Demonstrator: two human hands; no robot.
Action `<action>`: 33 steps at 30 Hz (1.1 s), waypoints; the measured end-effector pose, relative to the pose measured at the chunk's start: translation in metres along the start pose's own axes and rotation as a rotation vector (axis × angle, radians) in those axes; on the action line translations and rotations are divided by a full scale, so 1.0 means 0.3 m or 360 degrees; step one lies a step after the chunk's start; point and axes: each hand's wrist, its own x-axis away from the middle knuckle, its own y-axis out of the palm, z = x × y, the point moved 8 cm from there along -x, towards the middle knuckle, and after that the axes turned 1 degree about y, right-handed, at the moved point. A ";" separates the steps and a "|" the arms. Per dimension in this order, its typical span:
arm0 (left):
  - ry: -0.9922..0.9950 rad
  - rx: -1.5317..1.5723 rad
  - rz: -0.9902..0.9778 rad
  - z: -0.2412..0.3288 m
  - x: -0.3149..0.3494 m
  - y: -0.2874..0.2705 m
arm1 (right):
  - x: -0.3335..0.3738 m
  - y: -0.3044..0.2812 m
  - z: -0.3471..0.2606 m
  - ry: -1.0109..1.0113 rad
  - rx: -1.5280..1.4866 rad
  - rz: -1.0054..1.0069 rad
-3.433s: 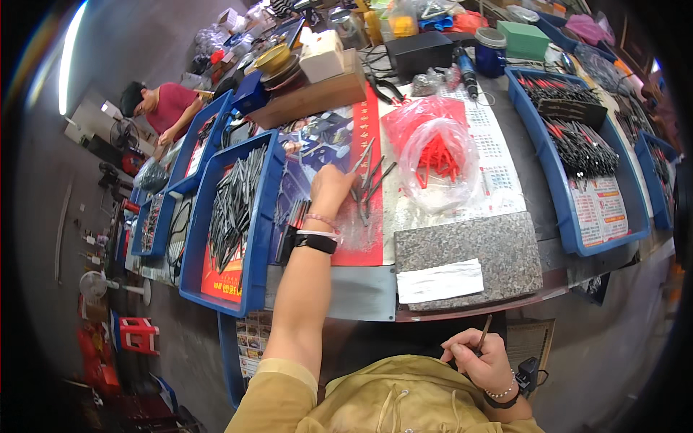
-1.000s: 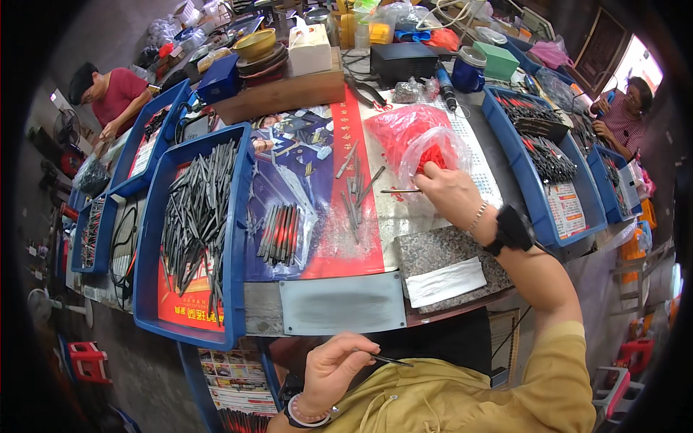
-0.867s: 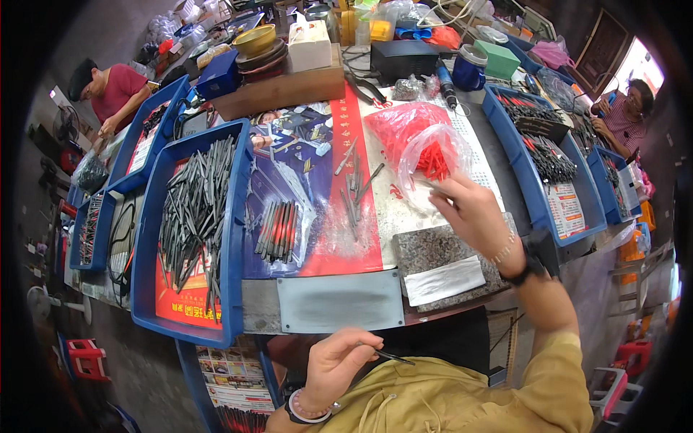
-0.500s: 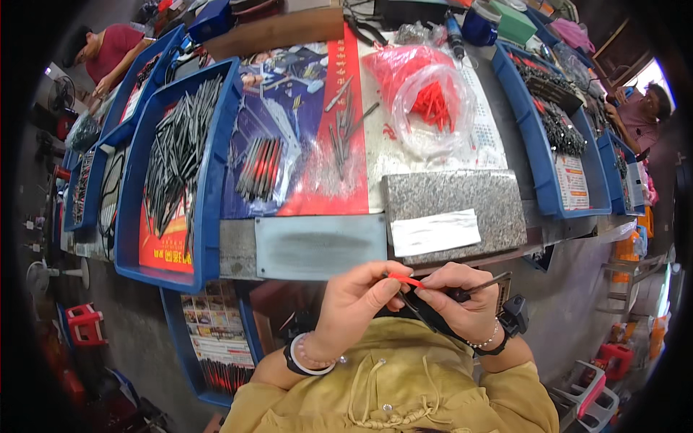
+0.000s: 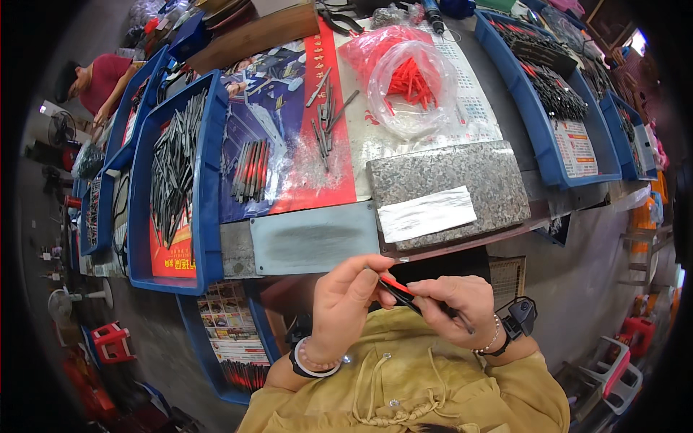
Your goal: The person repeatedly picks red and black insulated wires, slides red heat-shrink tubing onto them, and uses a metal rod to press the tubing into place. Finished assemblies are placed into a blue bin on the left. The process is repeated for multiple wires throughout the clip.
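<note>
In front of my chest, both hands meet over a slim dark piece [image 5: 406,300] with a red sleeve [image 5: 395,286] along it. My left hand [image 5: 345,307] pinches the upper left end between thumb and fingertips. My right hand [image 5: 456,302] grips the other end with thumb and forefinger. A thin dark rod tip [image 5: 463,322] pokes out below the right fingers; I cannot tell whether it is a separate piece. Beyond the hands, a granite slab [image 5: 498,173] bears a white strip [image 5: 427,214]. Red sleeves [image 5: 413,83] fill an open plastic bag [image 5: 361,54] behind it.
A blue tray [image 5: 209,249] of slim dark pieces [image 5: 177,159] stands left; a bundle with red sleeves [image 5: 251,171] lies beside it. A grey plate [image 5: 314,238] lines the table's front edge. Another blue tray [image 5: 554,173] stands right. A person [image 5: 105,83] sits far left.
My hands have lowered slightly, and the dark piece with its red sleeve now slants down to the right. The rod by my right hand has swung from pointing up to pointing down. The view has shifted.
</note>
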 end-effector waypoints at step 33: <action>-0.0751 -0.0731 -0.0555 -0.081 0.041 -0.053 | 0.040 0.052 -0.041 -0.0655 0.0610 -0.0551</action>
